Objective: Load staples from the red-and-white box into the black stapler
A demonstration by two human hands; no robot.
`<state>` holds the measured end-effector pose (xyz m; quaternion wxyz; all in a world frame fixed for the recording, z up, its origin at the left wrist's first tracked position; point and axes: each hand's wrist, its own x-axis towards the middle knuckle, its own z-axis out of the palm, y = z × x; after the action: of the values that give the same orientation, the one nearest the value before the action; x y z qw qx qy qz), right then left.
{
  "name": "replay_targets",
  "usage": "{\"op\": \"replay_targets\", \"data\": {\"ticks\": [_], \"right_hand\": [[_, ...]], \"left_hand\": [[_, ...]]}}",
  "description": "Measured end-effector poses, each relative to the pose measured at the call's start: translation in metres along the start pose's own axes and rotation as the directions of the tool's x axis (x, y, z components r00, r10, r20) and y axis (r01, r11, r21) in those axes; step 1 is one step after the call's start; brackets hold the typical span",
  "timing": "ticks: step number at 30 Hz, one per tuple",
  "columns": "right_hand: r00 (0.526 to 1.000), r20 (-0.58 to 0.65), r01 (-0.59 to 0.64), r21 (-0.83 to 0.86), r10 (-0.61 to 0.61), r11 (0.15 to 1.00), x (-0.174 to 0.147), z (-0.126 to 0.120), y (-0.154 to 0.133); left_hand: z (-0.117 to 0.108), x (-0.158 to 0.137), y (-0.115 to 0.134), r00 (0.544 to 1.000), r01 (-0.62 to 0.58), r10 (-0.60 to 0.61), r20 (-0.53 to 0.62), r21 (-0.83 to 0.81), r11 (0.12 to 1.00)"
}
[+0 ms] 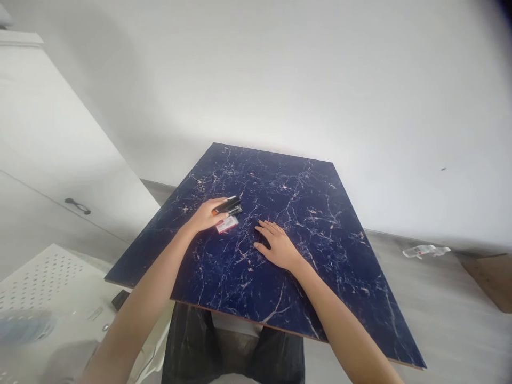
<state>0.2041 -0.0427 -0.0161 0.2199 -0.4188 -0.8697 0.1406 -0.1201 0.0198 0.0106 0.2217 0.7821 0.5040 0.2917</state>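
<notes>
My left hand is closed around a black stapler with an orange patch near its rear end. The stapler is just above or on the dark blue marble-patterned table; I cannot tell which. Right below it, close to my fingers, is a small red-and-white packet, partly covered by the hand. My right hand rests palm down on the tabletop to the right, its fingers spread and holding nothing.
A white cabinet with a dark handle stands at the left. Below it is a white perforated surface with a plastic bottle. Clear plastic bottles and a cardboard box lie on the floor at right. A white wall rises behind.
</notes>
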Motion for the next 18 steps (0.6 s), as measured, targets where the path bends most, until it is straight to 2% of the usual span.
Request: {"op": "replay_targets", "data": {"ticks": [2,4,7,10,15,18], "right_hand": [[0.992,-0.114,-0.049,0.050,0.054,0.998,0.000,-0.001,0.000],[0.964,-0.235,-0.106,0.105,0.128,0.989,0.000,-0.005,0.002],[0.942,-0.300,-0.103,0.173,0.152,0.980,-0.003,-0.013,0.004],[0.955,-0.263,-0.083,0.205,0.136,0.975,-0.006,-0.021,0.003],[0.947,-0.260,-0.146,0.174,0.188,0.974,-0.005,-0.021,-0.005],[0.942,-0.277,-0.157,0.140,0.191,0.978,-0.005,-0.019,-0.008]], "left_hand": [[0.015,-0.001,0.017,0.995,-0.081,0.082,0.059,-0.020,0.997],[0.031,-0.001,0.032,0.976,-0.170,0.177,0.126,-0.060,0.984],[0.048,-0.003,0.049,0.931,-0.272,0.286,0.227,-0.089,0.958],[0.044,-0.004,0.054,0.931,-0.249,0.258,0.258,-0.068,0.966],[0.019,-0.008,0.045,0.922,-0.160,0.169,0.348,-0.055,0.986],[0.019,-0.010,0.043,0.927,-0.179,0.177,0.329,-0.023,0.984]]}}
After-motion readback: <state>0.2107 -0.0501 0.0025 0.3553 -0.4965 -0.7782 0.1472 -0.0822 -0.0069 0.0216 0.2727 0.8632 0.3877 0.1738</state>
